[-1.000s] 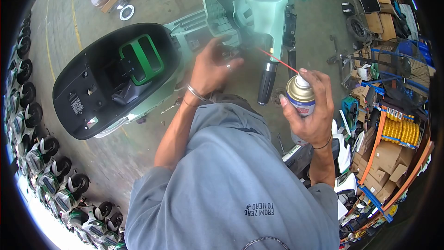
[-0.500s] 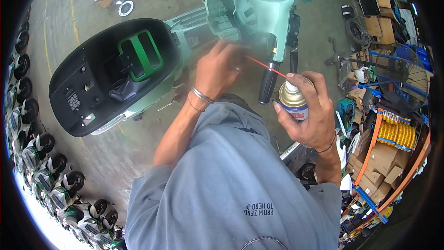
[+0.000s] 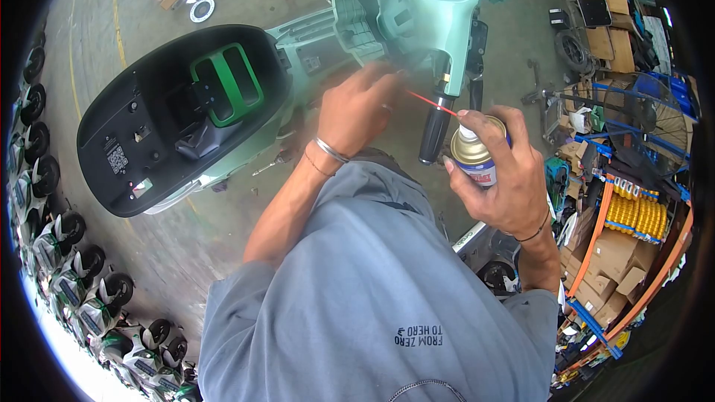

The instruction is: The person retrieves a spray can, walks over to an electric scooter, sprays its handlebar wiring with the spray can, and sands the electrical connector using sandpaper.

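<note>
My right hand is wrapped round a spray can, its index finger on the white nozzle. From the nozzle a thin red straw points left toward my left hand. My left hand's fingers are curled together and blurred; whatever they hold cannot be made out. Pale mist hangs around those fingers. Beyond them stands a mint-green scooter, and its black handlebar grip lies between my hands, under the straw's line.
The scooter's open black seat compartment with a green frame is at left. A row of scooters lines the far left. Shelving with orange posts, cardboard boxes and yellow coils stands at right. A ring-shaped part lies on the floor.
My right hand and the can have shifted slightly to the right. The straw's free end has also moved a little right. My left hand stays in nearly the same place, fingers still curled.
</note>
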Available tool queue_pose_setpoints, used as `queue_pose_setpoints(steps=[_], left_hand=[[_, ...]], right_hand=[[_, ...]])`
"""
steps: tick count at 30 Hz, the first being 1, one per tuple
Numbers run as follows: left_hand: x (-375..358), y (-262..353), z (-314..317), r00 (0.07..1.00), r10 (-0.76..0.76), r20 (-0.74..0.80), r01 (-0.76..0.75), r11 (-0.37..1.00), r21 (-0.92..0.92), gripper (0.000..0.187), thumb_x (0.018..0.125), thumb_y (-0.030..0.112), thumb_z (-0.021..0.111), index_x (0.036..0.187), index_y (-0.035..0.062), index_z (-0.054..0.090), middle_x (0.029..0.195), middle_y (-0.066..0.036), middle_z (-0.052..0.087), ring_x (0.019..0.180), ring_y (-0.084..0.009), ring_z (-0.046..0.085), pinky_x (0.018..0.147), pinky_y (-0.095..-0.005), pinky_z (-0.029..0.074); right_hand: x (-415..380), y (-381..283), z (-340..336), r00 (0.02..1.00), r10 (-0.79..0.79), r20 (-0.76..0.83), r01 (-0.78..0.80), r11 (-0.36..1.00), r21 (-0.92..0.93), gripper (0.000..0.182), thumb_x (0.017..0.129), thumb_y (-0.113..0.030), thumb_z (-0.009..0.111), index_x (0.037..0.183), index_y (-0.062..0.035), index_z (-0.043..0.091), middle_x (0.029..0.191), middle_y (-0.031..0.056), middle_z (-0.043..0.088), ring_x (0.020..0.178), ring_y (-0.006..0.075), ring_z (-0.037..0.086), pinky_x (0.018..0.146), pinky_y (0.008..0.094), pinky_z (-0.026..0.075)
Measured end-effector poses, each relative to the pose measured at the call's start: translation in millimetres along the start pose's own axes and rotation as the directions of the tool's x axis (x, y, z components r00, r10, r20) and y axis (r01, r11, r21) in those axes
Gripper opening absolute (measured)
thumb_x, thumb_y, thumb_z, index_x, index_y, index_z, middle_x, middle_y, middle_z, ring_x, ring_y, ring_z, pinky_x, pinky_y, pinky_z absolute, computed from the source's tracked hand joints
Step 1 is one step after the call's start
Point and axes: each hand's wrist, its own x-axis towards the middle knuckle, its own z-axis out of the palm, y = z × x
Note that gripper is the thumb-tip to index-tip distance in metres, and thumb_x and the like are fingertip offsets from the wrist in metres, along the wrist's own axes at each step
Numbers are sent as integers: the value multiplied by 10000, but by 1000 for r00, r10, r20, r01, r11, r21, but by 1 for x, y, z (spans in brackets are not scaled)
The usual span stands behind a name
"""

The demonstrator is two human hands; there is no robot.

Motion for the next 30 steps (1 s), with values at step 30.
queue_pose_setpoints(steps=[30], left_hand=[[21, -13, -24, 718, -497, 488, 677, 335, -655, 437, 910, 291, 731, 1162, -56, 653, 719, -2, 612, 465, -7, 375, 401, -205, 268]], right_hand=[[-30, 12, 3, 970, 183, -160, -154, 972, 177, 630, 728, -95, 782, 1304, -44, 534, 1166, 200, 561, 1020, 322, 624, 862, 400, 520]])
